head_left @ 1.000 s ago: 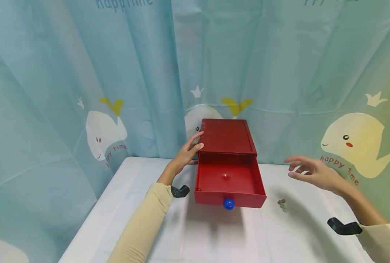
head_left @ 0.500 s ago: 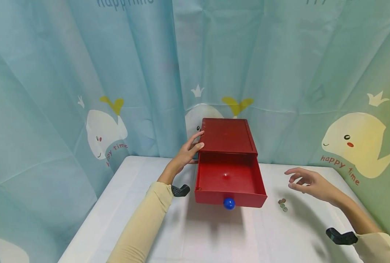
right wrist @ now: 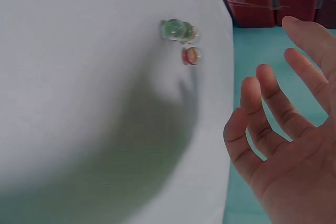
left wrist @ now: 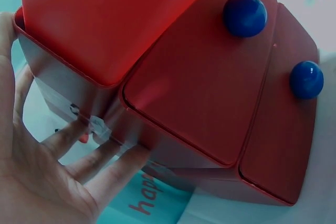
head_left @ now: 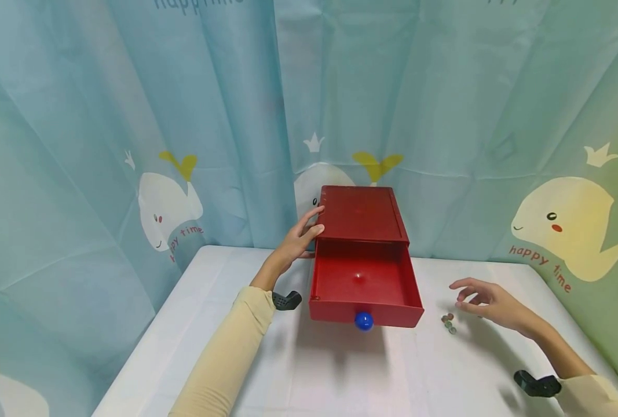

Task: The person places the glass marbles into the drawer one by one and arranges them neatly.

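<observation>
A red drawer cabinet (head_left: pixel 359 213) stands on the table with its top drawer (head_left: pixel 335 311) pulled out; a round blue knob (head_left: pixel 364 321) is on the drawer's front. My left hand (head_left: pixel 289 250) touches the cabinet's left side, its fingers spread along the wall, as the left wrist view also shows. Several glass marbles (head_left: pixel 450 327) lie in a small cluster to the right of the drawer. In the right wrist view, a green marble (right wrist: pixel 173 29) and a red-orange marble (right wrist: pixel 192 56) show most plainly. My right hand (head_left: pixel 498 306) hovers near them, fingers loosely bent, holding nothing.
Two lower drawers with blue knobs (left wrist: pixel 245 15) are closed in the left wrist view. A white cloth covers the table (head_left: pixel 340 385). Behind it hangs a blue-green curtain (head_left: pixel 236 104) with whale prints. Clear tape (left wrist: pixel 98 126) runs along the cabinet's side.
My right hand has come down and drawn nearer to the marbles. The left hand stays against the cabinet, and the drawer remains pulled out.
</observation>
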Demonstrator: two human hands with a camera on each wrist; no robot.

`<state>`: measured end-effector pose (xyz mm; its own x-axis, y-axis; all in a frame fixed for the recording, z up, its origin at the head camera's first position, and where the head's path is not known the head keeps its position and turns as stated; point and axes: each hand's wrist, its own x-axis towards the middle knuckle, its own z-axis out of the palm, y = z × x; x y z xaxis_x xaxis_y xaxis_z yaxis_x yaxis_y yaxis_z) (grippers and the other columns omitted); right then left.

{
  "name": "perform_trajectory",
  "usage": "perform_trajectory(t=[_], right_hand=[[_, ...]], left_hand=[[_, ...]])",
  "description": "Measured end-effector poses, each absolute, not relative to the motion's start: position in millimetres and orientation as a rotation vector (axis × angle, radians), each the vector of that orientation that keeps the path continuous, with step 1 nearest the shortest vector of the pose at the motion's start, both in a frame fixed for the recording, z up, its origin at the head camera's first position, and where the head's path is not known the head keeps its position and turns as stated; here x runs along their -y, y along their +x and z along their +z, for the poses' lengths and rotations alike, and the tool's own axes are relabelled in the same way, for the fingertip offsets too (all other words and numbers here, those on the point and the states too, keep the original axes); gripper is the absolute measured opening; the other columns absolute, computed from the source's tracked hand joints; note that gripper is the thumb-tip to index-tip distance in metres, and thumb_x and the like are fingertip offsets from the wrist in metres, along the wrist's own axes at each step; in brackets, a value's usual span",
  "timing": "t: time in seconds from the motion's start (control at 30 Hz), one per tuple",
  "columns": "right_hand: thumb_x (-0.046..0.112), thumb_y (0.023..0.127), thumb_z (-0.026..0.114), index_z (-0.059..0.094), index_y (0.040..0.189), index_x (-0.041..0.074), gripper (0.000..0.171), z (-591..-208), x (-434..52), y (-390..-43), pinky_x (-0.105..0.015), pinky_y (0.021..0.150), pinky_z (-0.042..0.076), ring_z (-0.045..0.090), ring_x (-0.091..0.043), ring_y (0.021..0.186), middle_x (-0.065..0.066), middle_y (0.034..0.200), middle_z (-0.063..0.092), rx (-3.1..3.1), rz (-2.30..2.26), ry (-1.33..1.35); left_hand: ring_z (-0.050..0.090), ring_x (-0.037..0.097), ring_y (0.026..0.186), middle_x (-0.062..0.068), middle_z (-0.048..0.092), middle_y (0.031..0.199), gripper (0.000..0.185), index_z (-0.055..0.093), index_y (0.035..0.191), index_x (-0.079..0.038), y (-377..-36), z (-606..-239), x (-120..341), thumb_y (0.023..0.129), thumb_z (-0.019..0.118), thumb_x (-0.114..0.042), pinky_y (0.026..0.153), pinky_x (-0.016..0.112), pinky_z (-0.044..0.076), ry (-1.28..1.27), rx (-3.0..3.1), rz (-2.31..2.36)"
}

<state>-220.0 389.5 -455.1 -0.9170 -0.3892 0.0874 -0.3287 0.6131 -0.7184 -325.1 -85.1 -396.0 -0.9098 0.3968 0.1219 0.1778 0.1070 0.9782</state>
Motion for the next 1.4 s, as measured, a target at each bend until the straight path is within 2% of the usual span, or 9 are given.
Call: perform_trajectory(t=[0.13,0.37,0.8,1.1,1.4], right_hand=[[0.014,0.095,0.073,0.061,0.129,0.000,0.039,-464,-391,-220,-0.027,0.066,0.052,0.068,-0.023,0.080,-0.008,0.101,0.069,-2.746,-1.204,-0.626],[0.018,0.096,0.073,0.062,0.129,0.002,0.039,-473,-391,-220,-0.028,0.067,0.051,0.068,-0.021,0.081,-0.009,0.102,0.068,-2.689,-1.213,-0.540],[0.006,0.091,0.076,0.065,0.120,-0.001,0.032,-487,-390,-221,-0.025,0.066,0.047,0.059,-0.008,0.078,-0.009,0.099,0.067,-2.725,-1.157,-0.700],[0.007,0.091,0.076,0.069,0.116,0.005,0.026,-492,-387,-221,-0.025,0.065,0.044,0.052,-0.007,0.076,-0.006,0.097,0.067,-2.751,-1.094,-0.622],[0.007,0.091,0.075,0.071,0.113,0.008,0.022,-495,-384,-222,-0.024,0.066,0.045,0.052,-0.007,0.079,-0.004,0.101,0.068,-2.777,-1.060,-0.595]], left_hand=[[0.046,0.033,0.139,0.008,0.039,0.159,0.059,0.036,0.156,-0.046,-325,-395,85,0.100,0.055,-0.045,0.096,0.059,0.053,0.574,-2.199,1.907],[0.045,0.034,0.141,0.011,0.036,0.161,0.061,0.035,0.158,-0.042,-325,-394,84,0.101,0.055,-0.042,0.097,0.063,0.051,0.603,-2.165,1.919],[0.046,0.034,0.140,0.010,0.036,0.161,0.061,0.034,0.158,-0.043,-324,-391,85,0.100,0.055,-0.043,0.098,0.062,0.051,0.603,-2.170,1.915],[0.045,0.034,0.140,0.009,0.037,0.161,0.060,0.035,0.157,-0.044,-326,-394,86,0.100,0.055,-0.044,0.098,0.062,0.051,0.592,-2.189,1.908],[0.045,0.034,0.141,0.009,0.036,0.162,0.061,0.035,0.157,-0.044,-324,-395,85,0.100,0.055,-0.045,0.098,0.061,0.051,0.580,-2.195,1.911]])
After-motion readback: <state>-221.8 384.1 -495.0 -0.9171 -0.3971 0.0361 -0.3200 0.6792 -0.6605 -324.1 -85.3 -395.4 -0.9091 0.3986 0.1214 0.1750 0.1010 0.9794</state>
